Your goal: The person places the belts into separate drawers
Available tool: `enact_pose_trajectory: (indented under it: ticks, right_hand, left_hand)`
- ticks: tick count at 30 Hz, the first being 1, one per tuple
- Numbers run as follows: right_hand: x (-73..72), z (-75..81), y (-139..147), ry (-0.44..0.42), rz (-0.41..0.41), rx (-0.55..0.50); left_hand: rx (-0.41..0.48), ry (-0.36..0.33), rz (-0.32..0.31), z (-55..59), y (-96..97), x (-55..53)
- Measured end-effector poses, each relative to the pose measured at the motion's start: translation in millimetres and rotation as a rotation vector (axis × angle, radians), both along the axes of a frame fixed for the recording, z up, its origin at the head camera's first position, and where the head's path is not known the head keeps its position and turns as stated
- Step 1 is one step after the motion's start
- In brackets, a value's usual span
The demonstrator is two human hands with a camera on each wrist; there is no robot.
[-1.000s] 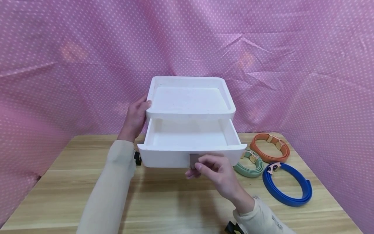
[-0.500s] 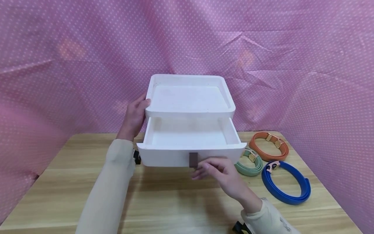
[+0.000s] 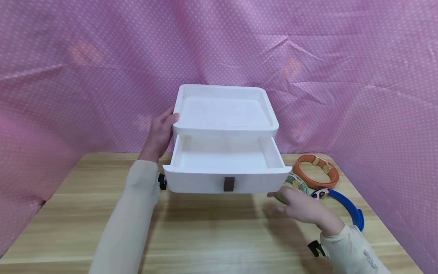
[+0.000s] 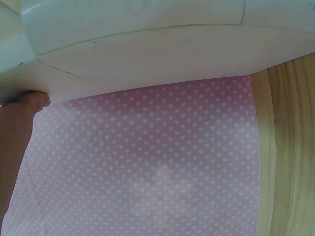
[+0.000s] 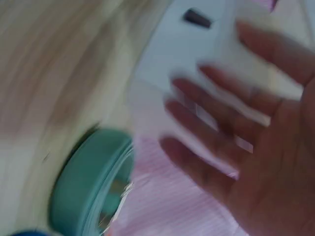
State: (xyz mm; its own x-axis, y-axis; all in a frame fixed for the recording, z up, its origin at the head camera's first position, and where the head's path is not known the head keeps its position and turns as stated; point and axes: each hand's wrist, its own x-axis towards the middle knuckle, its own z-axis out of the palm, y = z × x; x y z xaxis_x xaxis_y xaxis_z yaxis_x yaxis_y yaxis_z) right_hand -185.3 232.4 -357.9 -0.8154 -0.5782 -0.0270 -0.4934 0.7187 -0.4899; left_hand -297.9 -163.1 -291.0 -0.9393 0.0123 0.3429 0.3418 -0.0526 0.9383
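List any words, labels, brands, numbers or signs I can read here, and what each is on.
No readable text in any view.
Right sleeve: a small dark mark, too blurred to tell whether it is lettering.
White drawer unit, green belt, blue belt, orange belt: no lettering I can make out.

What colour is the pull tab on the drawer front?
The pull tab is dark brown, against the white drawer front; the head view shows it best.

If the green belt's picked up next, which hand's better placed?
Likely the right hand: open, holding nothing, near the green belt. The left hand grips the white drawer unit.
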Motion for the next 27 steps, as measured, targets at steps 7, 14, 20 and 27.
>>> enact_pose_trajectory:
  ticks: [7, 14, 20, 27]
  right_hand:
    - [-28.4, -32.6, 27, 0.117, -0.139, 0.076]
    - [-40.6, -49.4, 36, 0.090, -0.191, 0.180]
    - [-41.4, -48.0, 37, 0.131, -0.191, 0.219]
    - [-36.4, -37.3, 40, 0.201, -0.256, 0.173]
  left_hand:
    - [-0.006, 0.000, 0.006, 1.3, 0.1, 0.2]
    - [0.007, -0.016, 0.003, 1.1, 1.6, 2.6]
    - [0.024, -0.013, -0.005, 1.0, 2.4, 2.2]
    - [0.026, -0.002, -0.017, 0.8, 1.1, 2.1]
